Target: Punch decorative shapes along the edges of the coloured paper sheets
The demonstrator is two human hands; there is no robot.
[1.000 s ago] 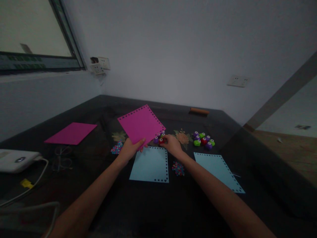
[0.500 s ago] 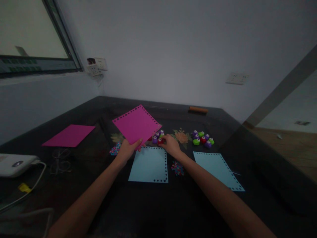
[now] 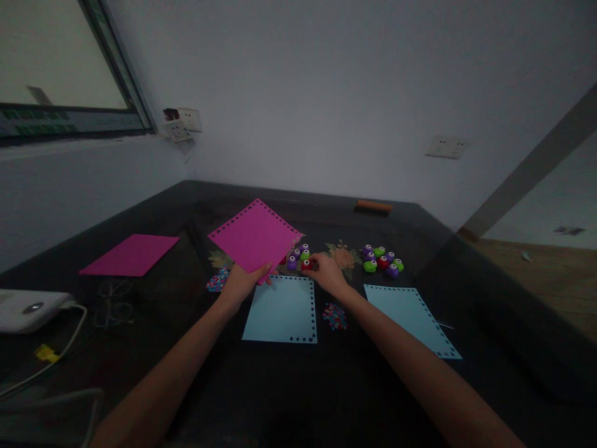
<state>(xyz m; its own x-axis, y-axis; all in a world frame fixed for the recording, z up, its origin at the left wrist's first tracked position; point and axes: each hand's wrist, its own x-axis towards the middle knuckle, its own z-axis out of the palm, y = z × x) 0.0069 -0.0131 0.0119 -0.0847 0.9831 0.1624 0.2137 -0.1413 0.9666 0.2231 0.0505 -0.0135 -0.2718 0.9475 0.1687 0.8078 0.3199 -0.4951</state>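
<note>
Your left hand (image 3: 242, 281) pinches the near corner of a pink sheet (image 3: 254, 236) with tiny holes along its edges, thumb on top, and holds it tilted up off the black table (image 3: 289, 398). Your right hand (image 3: 329, 272) is closed on a little red punch (image 3: 306, 264), fingers curled around it. That red punch sits just beside the right edge of the pink sheet, in a small bunch of purple and green punches (image 3: 296, 254). A blue sheet (image 3: 283, 309) lies flat just below the pink sheet, between your two arms. A pile of paper bits (image 3: 334, 316) is to the right of that blue sheet. A second blue sheet (image 3: 410, 318) lies farther right of the pink sheet. Above it is another bunch of punches (image 3: 382, 260). A plain pink sheet (image 3: 130, 254) lies well to the left of the held one.
</note>
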